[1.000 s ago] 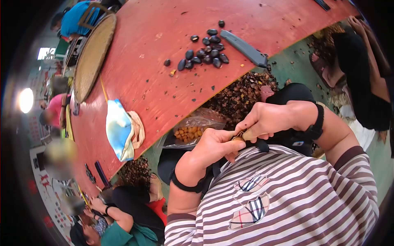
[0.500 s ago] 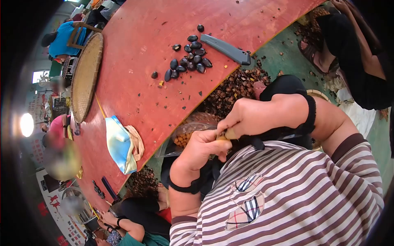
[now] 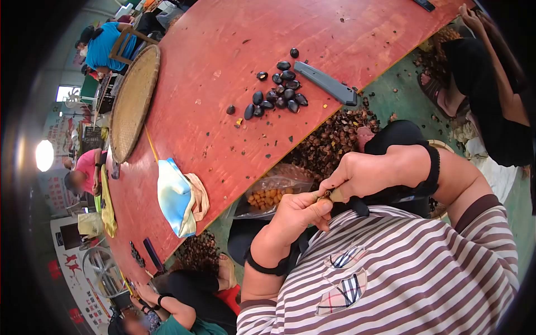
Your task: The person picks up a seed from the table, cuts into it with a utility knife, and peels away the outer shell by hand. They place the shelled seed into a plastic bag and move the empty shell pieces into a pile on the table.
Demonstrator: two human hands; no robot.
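Observation:
My left hand (image 3: 293,216) and my right hand (image 3: 371,174) meet close in front of my striped shirt, both with fingers closed. My left thumb and fingers pinch a small dark brown piece (image 3: 325,194), mostly covered by the fingertips. From my right hand's grip a tan, blunt-ended piece (image 3: 337,195) shows against it; I cannot tell what it is. Just beyond my left hand, a clear plastic bag (image 3: 290,183) contains yellow-orange nut kernels (image 3: 263,200). Dark, glossy oval nuts (image 3: 272,99) are grouped on the red table (image 3: 223,67).
A grey utility-knife-like tool (image 3: 326,84) lies beside the nuts. Nearer the left are a blue-and-white cloth mask (image 3: 174,195) and a round woven tray (image 3: 134,106). Brown shells (image 3: 329,137) are heaped below the table edge. Other people sit around the table.
The whole view has shifted, so the table and hands appear lower and further right. My hands stay together at the small piece, with the fingers slightly readjusted.

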